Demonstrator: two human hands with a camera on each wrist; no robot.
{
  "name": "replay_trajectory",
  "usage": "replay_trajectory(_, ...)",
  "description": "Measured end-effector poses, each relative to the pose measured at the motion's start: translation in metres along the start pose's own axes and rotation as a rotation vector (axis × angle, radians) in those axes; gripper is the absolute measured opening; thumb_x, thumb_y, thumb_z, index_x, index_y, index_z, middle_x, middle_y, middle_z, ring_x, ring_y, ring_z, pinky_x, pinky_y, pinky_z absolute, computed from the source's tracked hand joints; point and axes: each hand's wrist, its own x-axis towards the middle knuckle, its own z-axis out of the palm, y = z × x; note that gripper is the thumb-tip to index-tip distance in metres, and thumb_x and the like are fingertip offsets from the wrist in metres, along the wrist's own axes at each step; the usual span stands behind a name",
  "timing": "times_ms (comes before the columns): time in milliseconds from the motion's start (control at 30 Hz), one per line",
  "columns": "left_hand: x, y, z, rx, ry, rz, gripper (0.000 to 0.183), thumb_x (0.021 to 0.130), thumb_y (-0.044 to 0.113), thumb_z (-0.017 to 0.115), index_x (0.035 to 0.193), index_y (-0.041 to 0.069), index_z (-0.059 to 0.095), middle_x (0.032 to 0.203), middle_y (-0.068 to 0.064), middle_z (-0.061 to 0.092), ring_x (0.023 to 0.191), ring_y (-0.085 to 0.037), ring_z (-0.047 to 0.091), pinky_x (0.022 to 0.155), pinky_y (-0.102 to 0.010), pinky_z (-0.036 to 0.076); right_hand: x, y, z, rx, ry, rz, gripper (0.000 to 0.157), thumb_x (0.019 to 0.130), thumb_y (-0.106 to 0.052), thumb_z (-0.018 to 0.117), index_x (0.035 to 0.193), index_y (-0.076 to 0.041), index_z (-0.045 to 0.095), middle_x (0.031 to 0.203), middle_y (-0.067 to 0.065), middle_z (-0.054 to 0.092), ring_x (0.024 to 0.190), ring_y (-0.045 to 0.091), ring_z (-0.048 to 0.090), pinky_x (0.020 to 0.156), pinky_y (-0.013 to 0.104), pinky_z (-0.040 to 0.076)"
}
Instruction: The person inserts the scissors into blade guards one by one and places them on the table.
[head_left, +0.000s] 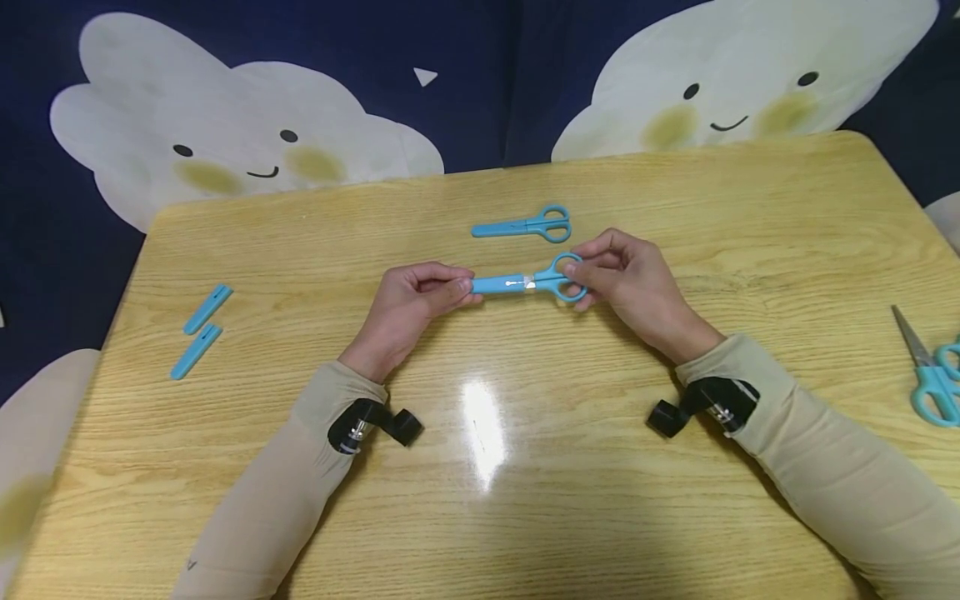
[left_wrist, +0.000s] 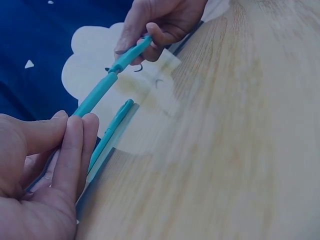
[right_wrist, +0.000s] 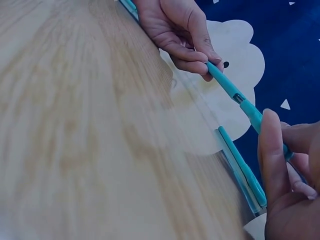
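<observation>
Pinching the far end of a light-blue blade cover [head_left: 495, 285] between thumb and fingers, the left hand [head_left: 405, 312] holds one end of a pair of light-blue scissors [head_left: 546, 281]. The right hand [head_left: 637, 287] holds the same pair at the finger loops [head_left: 554, 265], its thumb laid against one loop. The scissors lie level between the two hands, raised off the wood-grain table [head_left: 570, 517]. The cover is on the blades; a short bright strip shows between its mouth and the handles.

Just beyond the held pair, on the table, lies a second pair of covered scissors [head_left: 536, 226], handles toward the right hand's side. Well to the left of the left hand lie two loose blade covers, one farther [head_left: 207, 309] and one nearer [head_left: 197, 352], set close together at a slant. Well to the right of the right hand lies a larger pair of uncovered scissors [head_left: 932, 379], blades pointing away, partly cut off by the edge of view.

Both forearms are in beige sleeves, each with a black wrist device [head_left: 407, 427] below the hand. Beyond both hands hangs a dark blue cloth [head_left: 487, 108] printed with smiling clouds.
</observation>
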Motion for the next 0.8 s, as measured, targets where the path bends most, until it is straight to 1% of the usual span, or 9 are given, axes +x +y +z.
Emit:
replay_trajectory(233,-0.0003,0.0006,0.0011,0.021,-0.002,-0.010,0.030,0.090,0.004,0.066,0.116,-0.012,0.063,0.098,-0.007,0.073,0.088,-0.017,0.075,0.091,-0.031,0.056,-0.0016,-0.0004,0.0015,0.020,0.003,0.017,0.030,0.089,-0.016,0.072,0.107,0.000,0.054,0.093,0.001,0.076,0.074,0.014,0.072,0.063,0.030,0.060)
replay_trajectory(433,0.0012,-0.0005,0.0013,0.017,-0.006,-0.011,0.032,0.090,0.004,0.067,0.116,-0.013,0.063,0.097,-0.007,0.072,0.087,-0.017,0.075,0.091,-0.031,0.056,-0.0016,0.0004,0.0028,0.057,0.002,0.014,0.028,0.088,-0.013,0.072,0.105,0.000,0.054,0.090,0.001,0.076,0.072,0.014,0.072,0.061,0.030,0.059)
replay_trajectory(800,0.0015,0.0003,0.0018,0.039,-0.011,-0.025,0.031,0.089,0.005,0.068,0.115,-0.011,0.064,0.096,-0.008,0.072,0.088,-0.019,0.075,0.089,-0.031,0.057,-0.0017,-0.0001,0.0036,0.036,-0.004,0.014,0.028,0.089,-0.014,0.071,0.106,-0.001,0.053,0.091,0.001,0.075,0.073,0.014,0.072,0.062,0.030,0.059)
